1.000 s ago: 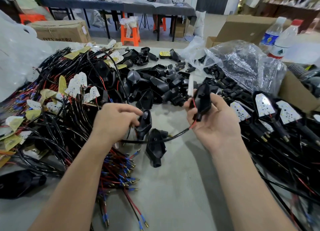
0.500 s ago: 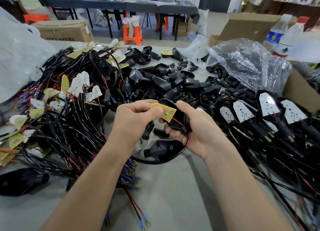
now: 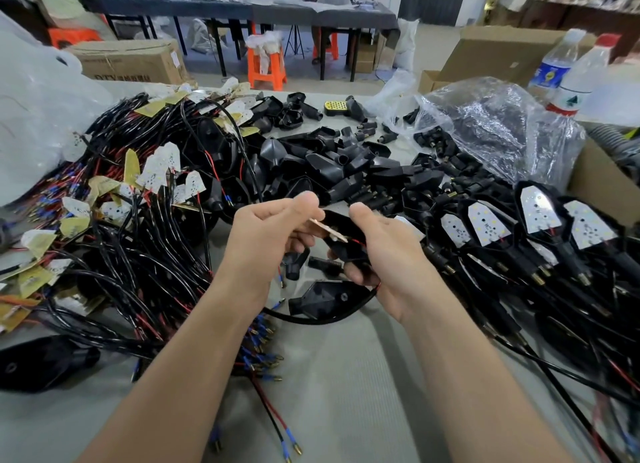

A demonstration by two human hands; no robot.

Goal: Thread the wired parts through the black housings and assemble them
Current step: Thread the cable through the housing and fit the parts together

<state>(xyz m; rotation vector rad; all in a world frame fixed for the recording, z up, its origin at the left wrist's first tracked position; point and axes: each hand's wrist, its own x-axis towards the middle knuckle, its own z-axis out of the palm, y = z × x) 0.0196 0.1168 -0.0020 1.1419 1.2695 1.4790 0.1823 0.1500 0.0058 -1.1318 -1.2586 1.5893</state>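
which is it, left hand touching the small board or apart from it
Touching. The head view shows the left hand pinching one end of the small board between thumb and fingers; the right hand holds the housing.

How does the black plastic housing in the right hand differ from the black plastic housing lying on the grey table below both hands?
The held black plastic housing is gripped by the right hand above the grey table; the lying black plastic housing rests on it, untouched. The held one has a small wired board, pinched by the left hand, at its open side; the lying one shows only its closed back. Both are black.
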